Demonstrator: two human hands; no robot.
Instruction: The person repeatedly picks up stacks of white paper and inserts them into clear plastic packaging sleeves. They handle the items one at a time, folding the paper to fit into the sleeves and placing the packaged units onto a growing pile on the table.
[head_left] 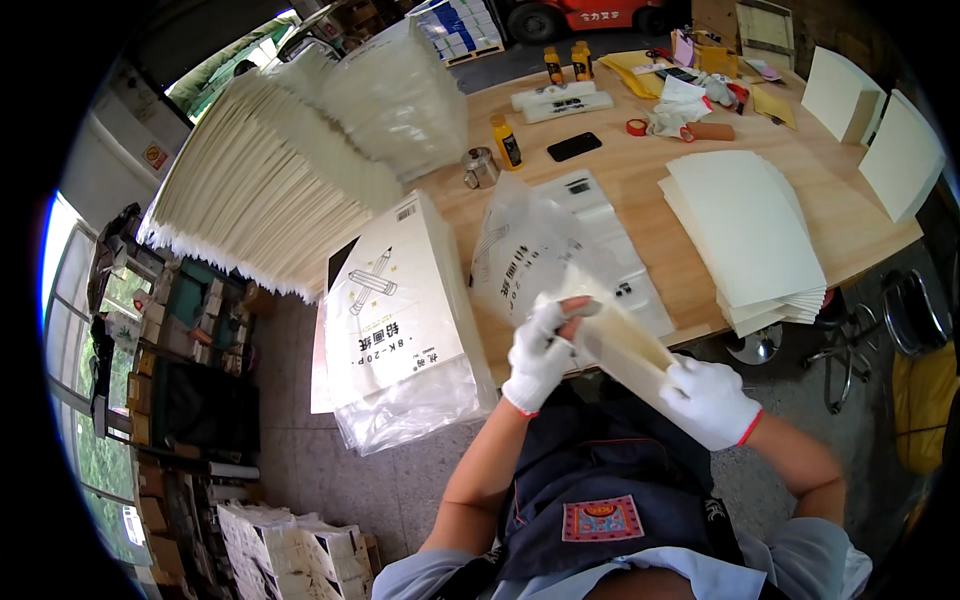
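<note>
A thin pad (625, 345) of cream paper is held at the near edge of the table (620, 190), just above the person's dark apron (600, 480). The pad is long, narrow and tilted, its upper end raised toward the table and its lower end dropped toward the right hand (712, 400). A clear plastic bag (530, 250) with dark print is draped over the pad's upper end, crumpled and rising above the table edge.

How far the pad is seated inside the bag cannot be made out, since the glare on the plastic blurs the paper's upper corner. The pad's lower end is covered by the right glove. The bag's mouth is hidden behind the left hand (538, 355).

Both hands are gloved in white knit with red cuffs. The left hand is raised at the pad's upper left, its fingers closed on the pad and the bag's edge, with a bare fingertip seemingly showing through the glove. The right hand is set lower, beside the apron, its fingers wrapped around the pad's lower end. Both forearms are bent inward from the lower edge.

Left of the pad, a bagged packet (400, 310) of paper hangs over the table edge. Right of the pad, a fanned stack (750, 235) of cream sheets is laid on the table.
</note>
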